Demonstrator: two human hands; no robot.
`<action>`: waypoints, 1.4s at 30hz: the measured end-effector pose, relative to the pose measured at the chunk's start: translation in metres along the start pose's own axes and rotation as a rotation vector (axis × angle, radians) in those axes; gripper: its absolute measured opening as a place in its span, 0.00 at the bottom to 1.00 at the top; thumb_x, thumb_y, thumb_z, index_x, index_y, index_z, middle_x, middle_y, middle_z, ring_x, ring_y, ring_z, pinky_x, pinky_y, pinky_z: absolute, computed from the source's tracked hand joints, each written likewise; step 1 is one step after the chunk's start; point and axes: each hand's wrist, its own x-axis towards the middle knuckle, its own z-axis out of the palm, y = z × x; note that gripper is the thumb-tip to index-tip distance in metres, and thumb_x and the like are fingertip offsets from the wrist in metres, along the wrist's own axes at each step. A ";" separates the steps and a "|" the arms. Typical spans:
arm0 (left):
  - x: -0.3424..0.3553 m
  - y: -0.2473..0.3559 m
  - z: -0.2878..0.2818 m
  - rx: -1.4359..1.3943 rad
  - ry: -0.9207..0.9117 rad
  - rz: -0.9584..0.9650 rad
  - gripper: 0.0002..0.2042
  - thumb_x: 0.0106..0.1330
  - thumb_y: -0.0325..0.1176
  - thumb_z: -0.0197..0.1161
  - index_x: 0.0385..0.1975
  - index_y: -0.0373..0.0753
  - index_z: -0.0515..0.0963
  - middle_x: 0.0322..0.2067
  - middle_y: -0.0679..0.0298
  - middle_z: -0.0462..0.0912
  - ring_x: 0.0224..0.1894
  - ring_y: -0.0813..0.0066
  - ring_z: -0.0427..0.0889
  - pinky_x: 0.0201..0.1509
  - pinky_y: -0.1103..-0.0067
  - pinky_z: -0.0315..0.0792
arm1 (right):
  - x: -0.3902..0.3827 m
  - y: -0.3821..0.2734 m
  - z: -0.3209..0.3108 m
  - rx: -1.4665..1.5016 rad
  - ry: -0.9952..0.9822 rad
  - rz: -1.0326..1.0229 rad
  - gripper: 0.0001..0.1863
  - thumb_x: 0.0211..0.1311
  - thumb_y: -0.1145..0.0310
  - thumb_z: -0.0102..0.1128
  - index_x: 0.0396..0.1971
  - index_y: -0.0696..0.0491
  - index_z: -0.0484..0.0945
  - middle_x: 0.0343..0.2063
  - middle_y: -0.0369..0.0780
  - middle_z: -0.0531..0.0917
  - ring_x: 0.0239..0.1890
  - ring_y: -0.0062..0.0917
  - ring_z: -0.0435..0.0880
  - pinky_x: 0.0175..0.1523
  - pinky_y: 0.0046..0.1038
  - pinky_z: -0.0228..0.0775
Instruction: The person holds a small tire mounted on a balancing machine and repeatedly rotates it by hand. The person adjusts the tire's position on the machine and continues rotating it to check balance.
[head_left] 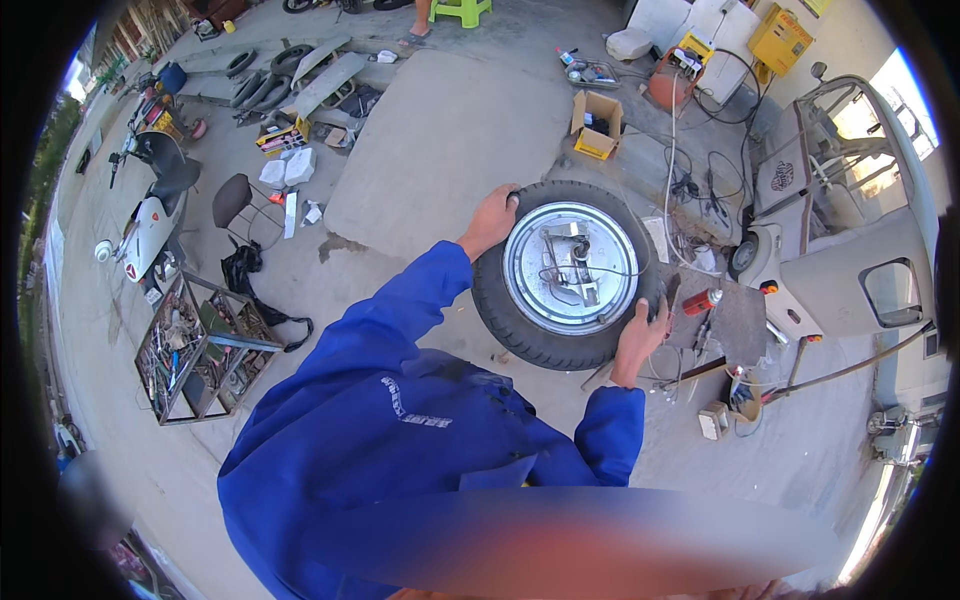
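Note:
A small wheel (pixel 540 300) with a black treaded tyre is in front of me, its silver hub facing up. Metal brackets and a thin cable sit across the hub's middle. My left hand (pixel 488 224) grips the tyre at its upper left edge, fingertips over the tread. On the lower right, my right hand (pixel 640 342) holds the tyre's opposite edge with its fingers along the rubber. The frame does not show clearly whether the wheel rests on the ground or is raised. Blue sleeves cover both my forearms.
A red spray can (pixel 702 302) and loose tools lie right of the wheel, near a parked grey vehicle (pixel 840 270). Hoses and cables run along the right. A metal tool rack (pixel 205 350) and a scooter (pixel 155 225) stand left. Ahead are a cardboard box (pixel 597 125) and several tyres (pixel 262 92).

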 end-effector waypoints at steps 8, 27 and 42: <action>-0.002 0.009 -0.009 0.036 -0.037 -0.061 0.18 0.78 0.33 0.54 0.63 0.33 0.77 0.56 0.42 0.85 0.60 0.43 0.83 0.65 0.63 0.74 | -0.001 0.013 0.007 -0.009 0.019 0.005 0.32 0.68 0.61 0.63 0.68 0.63 0.74 0.65 0.58 0.76 0.68 0.52 0.74 0.73 0.44 0.62; -0.004 0.002 -0.009 0.044 0.017 -0.032 0.17 0.78 0.32 0.53 0.60 0.33 0.79 0.54 0.42 0.85 0.58 0.43 0.83 0.64 0.62 0.75 | 0.003 0.006 0.009 -0.006 -0.001 0.037 0.31 0.69 0.62 0.63 0.68 0.63 0.74 0.65 0.57 0.76 0.68 0.52 0.73 0.73 0.43 0.61; -0.003 -0.005 -0.008 -0.005 0.028 -0.026 0.16 0.77 0.28 0.52 0.59 0.30 0.79 0.57 0.43 0.83 0.60 0.43 0.81 0.68 0.62 0.72 | 0.005 0.014 0.013 -0.027 -0.021 -0.027 0.33 0.68 0.61 0.61 0.68 0.65 0.73 0.64 0.60 0.76 0.68 0.53 0.73 0.73 0.45 0.61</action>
